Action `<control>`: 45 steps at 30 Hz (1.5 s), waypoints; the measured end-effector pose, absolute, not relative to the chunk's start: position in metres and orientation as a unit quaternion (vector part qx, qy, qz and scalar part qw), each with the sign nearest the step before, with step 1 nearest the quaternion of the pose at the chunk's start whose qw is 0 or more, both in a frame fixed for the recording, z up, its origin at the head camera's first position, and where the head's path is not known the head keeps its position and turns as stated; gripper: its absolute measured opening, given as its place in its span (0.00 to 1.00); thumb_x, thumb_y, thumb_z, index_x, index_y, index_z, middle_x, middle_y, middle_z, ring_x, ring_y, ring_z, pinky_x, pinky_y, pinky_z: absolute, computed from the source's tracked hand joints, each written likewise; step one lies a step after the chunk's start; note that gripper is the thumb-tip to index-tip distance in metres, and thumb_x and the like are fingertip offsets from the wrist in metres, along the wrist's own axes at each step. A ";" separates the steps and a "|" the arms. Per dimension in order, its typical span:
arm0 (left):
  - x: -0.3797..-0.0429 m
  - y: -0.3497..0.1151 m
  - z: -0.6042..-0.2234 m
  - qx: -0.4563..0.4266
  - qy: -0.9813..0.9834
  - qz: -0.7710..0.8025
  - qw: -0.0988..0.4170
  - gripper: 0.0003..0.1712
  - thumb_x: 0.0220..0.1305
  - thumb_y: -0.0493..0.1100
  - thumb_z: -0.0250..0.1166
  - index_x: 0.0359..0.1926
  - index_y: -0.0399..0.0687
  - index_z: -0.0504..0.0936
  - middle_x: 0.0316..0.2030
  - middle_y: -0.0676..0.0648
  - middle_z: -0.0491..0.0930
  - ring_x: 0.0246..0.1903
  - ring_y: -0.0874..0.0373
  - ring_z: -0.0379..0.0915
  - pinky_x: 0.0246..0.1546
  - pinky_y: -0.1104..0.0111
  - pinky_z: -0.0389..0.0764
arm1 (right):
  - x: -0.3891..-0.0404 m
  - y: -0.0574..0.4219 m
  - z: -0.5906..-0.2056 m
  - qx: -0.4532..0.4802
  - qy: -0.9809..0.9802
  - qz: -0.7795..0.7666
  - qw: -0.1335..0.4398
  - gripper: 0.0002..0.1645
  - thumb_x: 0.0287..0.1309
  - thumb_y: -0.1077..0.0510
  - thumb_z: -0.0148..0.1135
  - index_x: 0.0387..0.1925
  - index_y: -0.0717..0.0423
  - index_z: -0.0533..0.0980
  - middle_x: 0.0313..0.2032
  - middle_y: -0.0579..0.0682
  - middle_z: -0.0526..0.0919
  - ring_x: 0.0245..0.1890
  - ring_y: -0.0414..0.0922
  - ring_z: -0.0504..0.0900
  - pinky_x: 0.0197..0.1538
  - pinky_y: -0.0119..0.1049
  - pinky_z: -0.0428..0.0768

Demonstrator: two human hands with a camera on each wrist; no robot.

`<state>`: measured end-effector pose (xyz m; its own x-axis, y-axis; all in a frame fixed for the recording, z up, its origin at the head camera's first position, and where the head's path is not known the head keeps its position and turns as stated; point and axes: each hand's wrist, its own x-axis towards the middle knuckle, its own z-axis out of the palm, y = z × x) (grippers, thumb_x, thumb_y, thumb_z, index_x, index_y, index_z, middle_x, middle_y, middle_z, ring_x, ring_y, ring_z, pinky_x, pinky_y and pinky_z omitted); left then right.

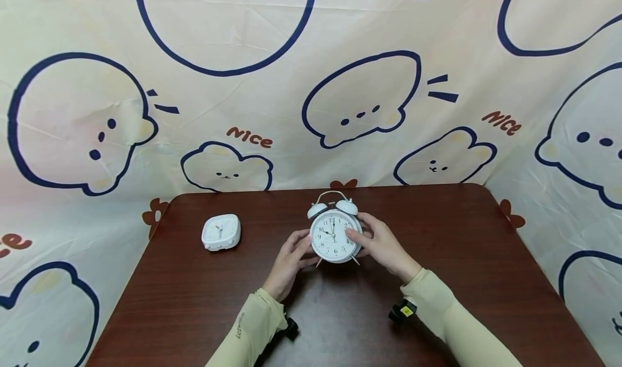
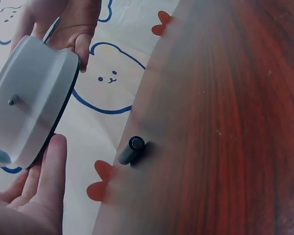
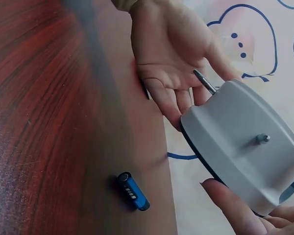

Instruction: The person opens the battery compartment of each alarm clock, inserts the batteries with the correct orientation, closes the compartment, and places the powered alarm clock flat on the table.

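A white twin-bell alarm clock (image 1: 335,236) is held upright between both hands, its dial toward the head camera. My right hand (image 1: 384,245) grips its right side, thumb over the edge of the dial and fingers behind. On the left side, my left hand (image 1: 292,262) holds the rim between thumb and fingers. The wrist views show the clock's white casing (image 2: 32,98) from below, with a metal leg (image 3: 205,81) and a small metal peg (image 3: 262,139) sticking out. A blue battery (image 3: 133,192) lies on the table near the clock; the head view does not show it.
A white rounded-square box (image 1: 221,232) sits at the left rear of the dark brown wooden table (image 1: 194,313). Behind the table's back edge hangs a cloth (image 1: 286,108) printed with cartoon outlines. Each wrist carries a small black camera (image 1: 402,311).
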<state>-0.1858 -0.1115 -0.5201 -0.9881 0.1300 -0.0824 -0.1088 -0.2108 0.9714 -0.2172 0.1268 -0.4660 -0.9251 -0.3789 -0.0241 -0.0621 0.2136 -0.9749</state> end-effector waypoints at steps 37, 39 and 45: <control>-0.188 -0.112 -0.511 0.038 0.632 0.771 0.075 0.24 0.72 0.41 0.63 0.61 0.30 0.74 0.42 0.48 0.84 0.35 0.59 0.83 0.42 0.66 0.86 | -0.218 0.132 -0.476 -0.157 0.721 -0.655 0.160 0.34 0.75 0.56 0.58 0.73 0.69 0.60 0.62 0.71 0.76 0.43 0.42 0.86 0.41 0.42 0.89; -0.188 -0.112 -0.511 0.040 0.633 0.769 0.077 0.24 0.71 0.41 0.63 0.61 0.31 0.74 0.42 0.49 0.84 0.35 0.60 0.83 0.42 0.66 0.86 | -0.219 0.133 -0.476 -0.163 0.720 -0.655 0.161 0.35 0.75 0.56 0.58 0.73 0.69 0.59 0.62 0.71 0.76 0.43 0.42 0.86 0.42 0.43 0.89; -0.190 -0.114 -0.508 0.046 0.645 0.759 0.079 0.24 0.71 0.40 0.64 0.62 0.31 0.73 0.44 0.47 0.84 0.37 0.60 0.83 0.43 0.66 0.86 | -0.222 0.134 -0.476 -0.168 0.724 -0.648 0.167 0.35 0.75 0.56 0.60 0.74 0.67 0.59 0.61 0.70 0.76 0.45 0.44 0.87 0.43 0.45 0.89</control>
<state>-0.1904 -0.1142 -0.5077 -0.9831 0.1804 -0.0319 -0.0607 -0.1563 0.9858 -0.2222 0.1343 -0.4756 -0.8882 -0.4588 -0.0239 -0.0271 0.1042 -0.9942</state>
